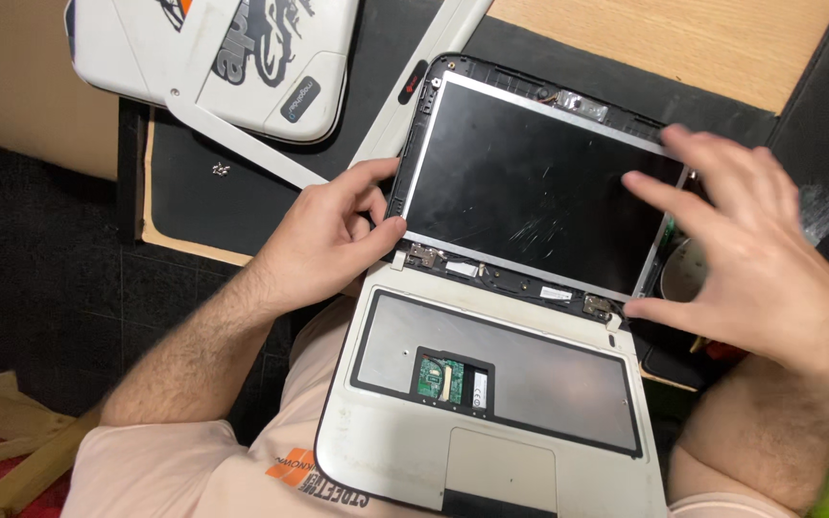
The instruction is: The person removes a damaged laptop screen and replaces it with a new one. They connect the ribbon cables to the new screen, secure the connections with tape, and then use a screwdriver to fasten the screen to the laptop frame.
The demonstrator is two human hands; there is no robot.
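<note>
A small white laptop [530,451] rests on my lap, its keyboard removed so a grey metal tray and a green circuit board [441,376] show. Its dark screen panel [530,182] stands bare, without a front bezel. My left hand [323,235] pinches the screen's lower left edge near the left hinge [422,255]. Spread over the screen's right edge, my right hand [760,259] touches the panel with its fingertips, the thumb near the right hinge [599,307].
A white bezel frame [242,144] lies on the black mat [203,192] over another white device [271,58] with dark graphics. A small screw [221,170] sits on the mat. Wooden tabletop [683,38] is behind. A round cup [685,270] is at right.
</note>
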